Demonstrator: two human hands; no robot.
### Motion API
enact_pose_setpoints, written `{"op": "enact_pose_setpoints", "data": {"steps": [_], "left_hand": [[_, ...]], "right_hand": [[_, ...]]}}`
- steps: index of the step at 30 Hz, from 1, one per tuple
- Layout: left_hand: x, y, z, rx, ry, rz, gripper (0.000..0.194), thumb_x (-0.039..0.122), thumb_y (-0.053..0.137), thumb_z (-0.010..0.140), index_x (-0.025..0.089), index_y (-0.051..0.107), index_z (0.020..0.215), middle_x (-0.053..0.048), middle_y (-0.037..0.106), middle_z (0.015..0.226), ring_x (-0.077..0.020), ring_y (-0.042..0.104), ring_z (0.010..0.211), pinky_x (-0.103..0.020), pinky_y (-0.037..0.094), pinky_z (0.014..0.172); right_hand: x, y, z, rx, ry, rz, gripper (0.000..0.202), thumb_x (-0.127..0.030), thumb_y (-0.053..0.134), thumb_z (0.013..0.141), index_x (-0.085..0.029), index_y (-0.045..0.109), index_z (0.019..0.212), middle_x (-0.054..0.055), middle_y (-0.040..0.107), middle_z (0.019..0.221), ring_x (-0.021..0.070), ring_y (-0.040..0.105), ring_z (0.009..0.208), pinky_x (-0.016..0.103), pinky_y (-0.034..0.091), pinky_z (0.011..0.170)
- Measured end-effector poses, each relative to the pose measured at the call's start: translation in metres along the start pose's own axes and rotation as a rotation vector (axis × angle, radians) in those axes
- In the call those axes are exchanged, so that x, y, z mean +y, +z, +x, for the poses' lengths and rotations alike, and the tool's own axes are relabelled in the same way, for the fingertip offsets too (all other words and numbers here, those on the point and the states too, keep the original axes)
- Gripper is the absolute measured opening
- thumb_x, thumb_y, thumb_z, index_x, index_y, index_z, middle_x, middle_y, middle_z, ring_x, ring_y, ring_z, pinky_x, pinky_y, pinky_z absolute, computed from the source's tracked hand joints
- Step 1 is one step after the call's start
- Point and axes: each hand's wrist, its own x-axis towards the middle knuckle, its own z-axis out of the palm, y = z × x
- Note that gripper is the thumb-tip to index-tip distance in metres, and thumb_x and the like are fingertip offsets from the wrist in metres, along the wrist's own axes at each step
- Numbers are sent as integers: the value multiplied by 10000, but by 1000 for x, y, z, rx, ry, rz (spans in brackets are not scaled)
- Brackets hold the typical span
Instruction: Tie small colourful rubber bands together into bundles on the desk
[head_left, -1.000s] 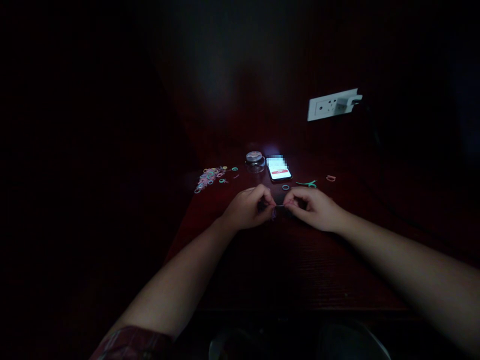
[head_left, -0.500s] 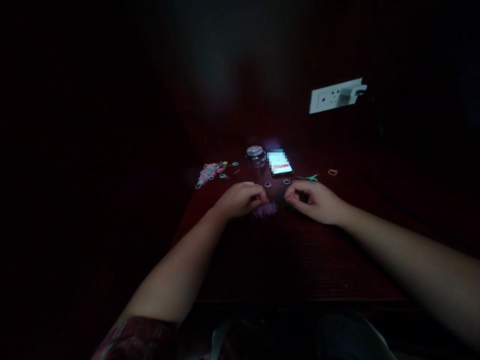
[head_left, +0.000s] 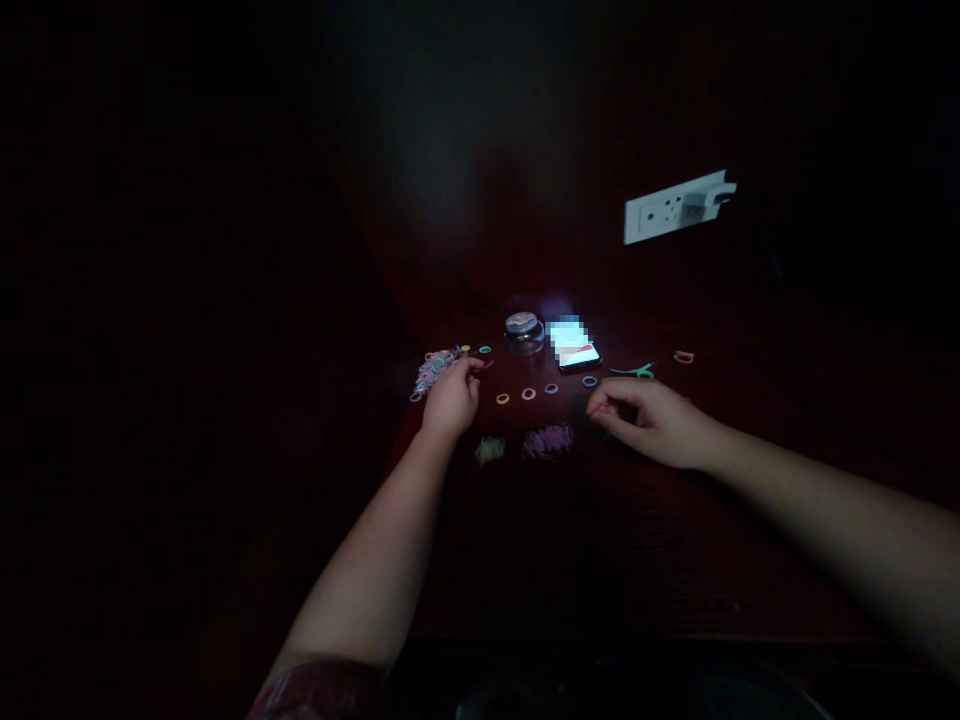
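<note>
In the head view, purple bands (head_left: pixel 549 440) and yellowish bands (head_left: pixel 491 451) already lie in separate heaps on the counter (head_left: pixel 600 550); a mixed heap (head_left: pixel 430 374) is left. The left hand (head_left: pixel 452 397) is against it, grip unclear; the right hand (head_left: pixel 651 420) has its fingertips together.

from my station i observe a wall outlet (head_left: pixel 654 214) mounted at upper right, with a white plug (head_left: pixel 709 197) seated in its right end. a phone (head_left: pixel 581 355) lies screen-up on the dark red table (head_left: pixel 645 560), display lit, upper portion pixelated. i note a lidded clear jar (head_left: pixel 523 340) standing upright just left of it.
</note>
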Motion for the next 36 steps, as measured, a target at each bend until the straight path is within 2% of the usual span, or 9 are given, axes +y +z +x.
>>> {"op": "enact_pose_setpoints", "data": {"steps": [2,4,10,14,17,23,27,30,36], "left_hand": [[-15,4,2,-4,-151,38,300,113,511,858,204,593,1132,-85,677,1138,-240,630,1065,-373,480,961],[-25,10,3,-89,-260,29,327,124,499,866,183,569,1180,-102,669,1160,-238,636,1065,-360,490,957],[-36,25,4,-153,-264,120,454,156,496,862,148,501,1316,-135,622,1259,-247,588,1169,-374,438,1044],[-36,30,6,-190,-267,161,424,233,495,871,231,575,1287,-97,574,1332,-274,497,1276,-438,370,1097],[-34,30,7,-194,-278,178,397,270,493,868,228,629,1238,-109,563,1336,-308,483,1278,-482,352,1097],[-30,23,6,-163,-195,115,318,252,569,826,167,690,1108,-116,645,1210,-258,577,1155,-385,407,1055],[-27,21,6,-117,-161,26,196,261,601,815,186,704,964,-67,711,1013,-197,659,936,-316,500,900],[-27,22,7,-84,-165,-28,126,250,616,802,187,680,890,-35,710,860,-164,665,786,-280,525,770],[-18,19,6,3,-120,-173,46,203,604,800,184,577,832,-8,679,791,-120,655,710,-237,521,709]], "right_hand": [[1,1,0,11,-9,-7,128,-278,541,856,-175,601,810,16,569,699,128,506,608,258,412,560],[2,2,1,16,-5,-4,138,-287,532,862,-179,599,808,15,569,695,128,503,599,257,408,549],[2,6,2,28,13,2,156,-302,523,864,-184,600,796,14,566,685,126,485,582,257,392,526],[0,6,2,37,5,2,151,-291,524,860,-183,603,788,18,569,688,130,492,597,263,394,540],[-2,6,2,9,14,8,151,-291,524,862,-185,603,790,13,567,681,127,486,592,263,388,541],[-2,5,2,4,27,20,161,-307,522,859,-184,599,790,13,559,678,127,485,596,264,395,547],[-1,4,2,6,30,18,168,-314,520,857,-184,602,791,19,565,686,132,495,599,267,401,549],[0,4,2,4,33,10,170,-317,520,861,-184,604,796,18,561,684,132,493,598,267,398,547],[0,4,1,3,37,20,177,-329,525,861,-186,607,797,15,560,676,129,485,597,266,391,547]]}}
